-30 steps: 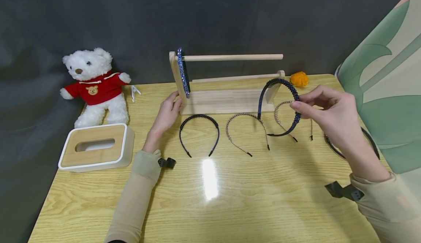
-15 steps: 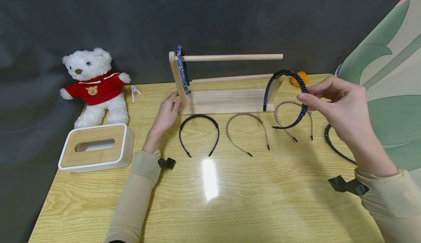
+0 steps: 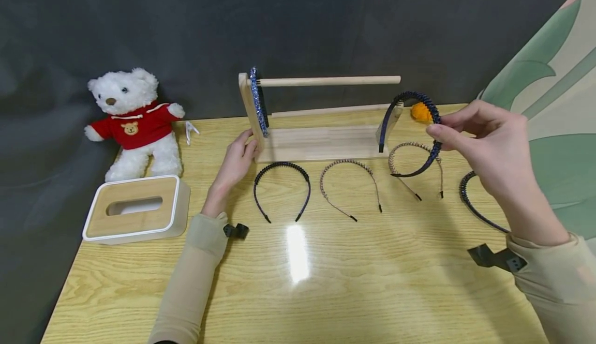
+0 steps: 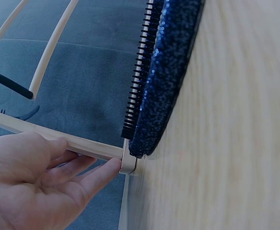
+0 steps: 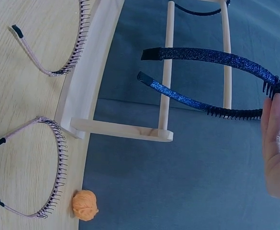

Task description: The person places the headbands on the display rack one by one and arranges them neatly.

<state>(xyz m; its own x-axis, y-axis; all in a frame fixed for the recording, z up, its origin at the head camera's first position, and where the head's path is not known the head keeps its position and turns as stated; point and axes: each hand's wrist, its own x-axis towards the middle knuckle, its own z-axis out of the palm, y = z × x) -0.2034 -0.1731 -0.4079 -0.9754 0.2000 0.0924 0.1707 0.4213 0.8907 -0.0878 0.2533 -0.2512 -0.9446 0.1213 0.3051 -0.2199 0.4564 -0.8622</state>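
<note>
My right hand pinches a dark navy headband by its side, above the right end of a wooden rack. In the right wrist view, the held headband's two sparkly blue arms point at the rack, overlapping its rods, and the comb teeth show near the fingertips. At the rack's lower left corner, my left hand holds the base beside the upright. A glittery blue headband with black teeth hangs on the upper rod, close against that upright.
Before the rack lie a dark headband, two pinkish beaded headbands and, partly behind my right wrist, another dark one. A white teddy bear, tissue box, small white clip and orange ball stand around.
My right hand has moved the navy headband rightward and up, toward the rack's right end. The left hand has stayed on the rack.
</note>
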